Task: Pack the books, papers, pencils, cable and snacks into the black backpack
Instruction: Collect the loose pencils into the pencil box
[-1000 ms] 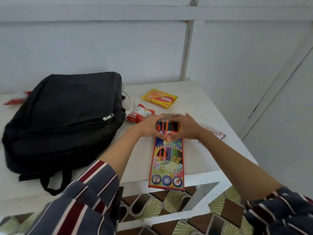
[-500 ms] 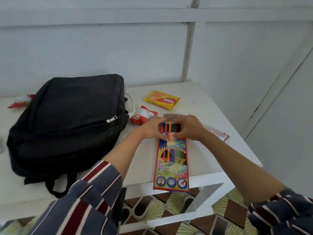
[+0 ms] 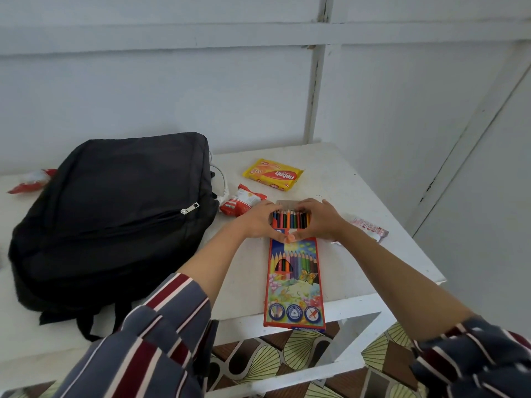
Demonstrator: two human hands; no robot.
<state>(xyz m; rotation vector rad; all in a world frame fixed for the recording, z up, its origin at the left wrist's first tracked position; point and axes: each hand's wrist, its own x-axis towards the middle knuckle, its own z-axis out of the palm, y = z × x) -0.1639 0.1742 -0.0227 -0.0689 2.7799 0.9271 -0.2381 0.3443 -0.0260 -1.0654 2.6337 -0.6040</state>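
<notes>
The coloured-pencil box (image 3: 293, 278) lies flat near the front edge of the white surface (image 3: 359, 196), its long side running front to back and its bottom end reaching slightly past that edge. Its far end is open, with the flap folded back and the pencil ends (image 3: 290, 219) showing in a row. The left hand (image 3: 257, 221) and the right hand (image 3: 323, 221) frame that open end, fingers curled round the box's top corners and thumbs meeting on its printed face; both are gripping the box, apparently tidying the pencils in before closing it.

Just beyond the hands sit a red-and-white snack packet (image 3: 240, 203) and, further toward the back edge, a yellow Nabati wafer pack (image 3: 273, 174). A pink wrapped snack (image 3: 369, 228) lies by the right edge, beside the right forearm. A white cable (image 3: 222, 182) curls between the red packet and the black backpack (image 3: 112, 216), which lies flat over the left half of the surface with its front zipper drawn shut. Another red-and-white packet (image 3: 30, 180) peeks out at the back left, behind the bag.

No books or papers are in view; whether they are already inside cannot be told. By my reading, the pencils, cable and all the snacks remain to be packed, and the bag needs opening.

Open room is the bare strip between box and backpack, and the back right corner. The box's overhang at the front edge is the spot to mind.
</notes>
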